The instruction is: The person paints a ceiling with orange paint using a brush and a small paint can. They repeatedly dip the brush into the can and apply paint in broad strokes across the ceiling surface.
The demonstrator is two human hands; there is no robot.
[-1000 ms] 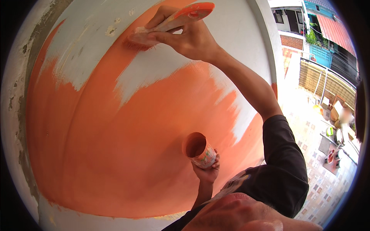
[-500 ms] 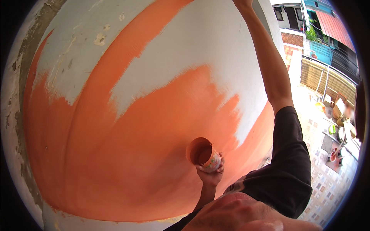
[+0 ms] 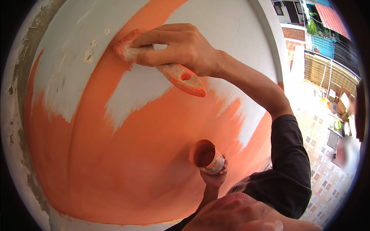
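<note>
My right hand [image 3: 185,46] grips a wide paintbrush [image 3: 196,87] whose handle is smeared with orange. Its bristles press against an orange band on the wall [image 3: 127,169], close to the border with the pale unpainted part. Lower down, my left hand [image 3: 216,178] is wrapped round a paint-spattered can [image 3: 212,166] and holds it mouth upward, a little tilted. Reddish-orange colour coats the inside of the can; how deep the paint is I cannot tell.
A rough grey strip [image 3: 25,65] borders the wall on the left; its right edge [image 3: 271,38] opens onto a sunlit tiled floor [image 3: 318,177]. Pots and boards lie by a fence [image 3: 322,73], with a red-roofed building [image 3: 333,19] beyond.
My right hand has come down and left from the top of the view, bringing the paintbrush into sight against the wall. The can has shifted slightly right and down in view.
</note>
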